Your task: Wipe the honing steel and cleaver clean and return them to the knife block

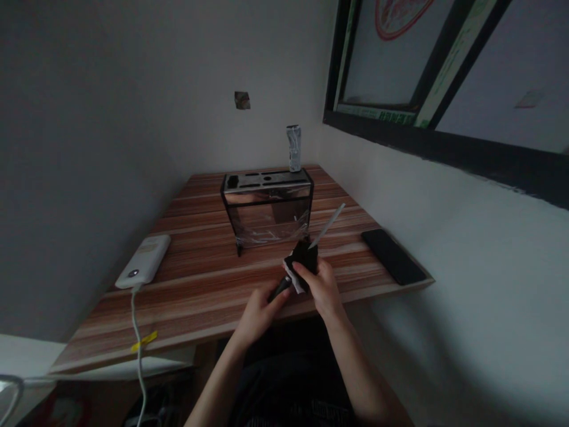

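Observation:
My left hand (262, 308) is wrapped round the black handle of a knife (328, 225), which points away to the upper right. My right hand (323, 287) pinches a dark cloth (306, 256) with a whitish edge, folded over the knife's blade near the handle. The thumb lies on top of the cloth. Beyond the cloth the narrow, pale far part of the blade sticks out bare. Just behind my hands stands a knife block (269, 196) with a slotted metal top and clear front, partly covered in wrinkled plastic film.
A crumpled silvery packet (294, 148) stands on the block's right end. A white power bank (144, 261) with a cable lies at left on the wood-grain table (195, 267). At right a black phone (393, 256) rests near the wall. Yellow tape (144, 341) marks the front edge.

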`<action>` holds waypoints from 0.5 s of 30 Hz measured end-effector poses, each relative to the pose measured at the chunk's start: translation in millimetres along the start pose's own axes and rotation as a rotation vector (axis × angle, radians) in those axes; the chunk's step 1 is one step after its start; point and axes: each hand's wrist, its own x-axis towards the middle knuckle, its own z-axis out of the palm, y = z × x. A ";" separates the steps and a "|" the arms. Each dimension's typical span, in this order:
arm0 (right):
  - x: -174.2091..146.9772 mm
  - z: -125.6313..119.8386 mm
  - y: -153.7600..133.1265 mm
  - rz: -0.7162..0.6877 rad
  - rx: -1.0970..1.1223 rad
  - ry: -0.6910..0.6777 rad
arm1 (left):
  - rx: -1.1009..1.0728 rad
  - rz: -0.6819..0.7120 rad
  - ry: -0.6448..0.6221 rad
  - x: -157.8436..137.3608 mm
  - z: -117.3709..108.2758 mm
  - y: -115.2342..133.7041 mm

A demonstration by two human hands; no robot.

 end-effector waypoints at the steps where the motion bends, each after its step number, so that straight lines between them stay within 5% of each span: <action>1: 1.5 -2.2 -2.3 -0.004 0.001 0.017 | 0.014 0.002 -0.002 0.0 0.1 0.6; 15: 39.5 -47.3 -48.7 -0.232 0.104 0.234 | 0.121 0.027 -0.107 -1.6 -2.4 12.4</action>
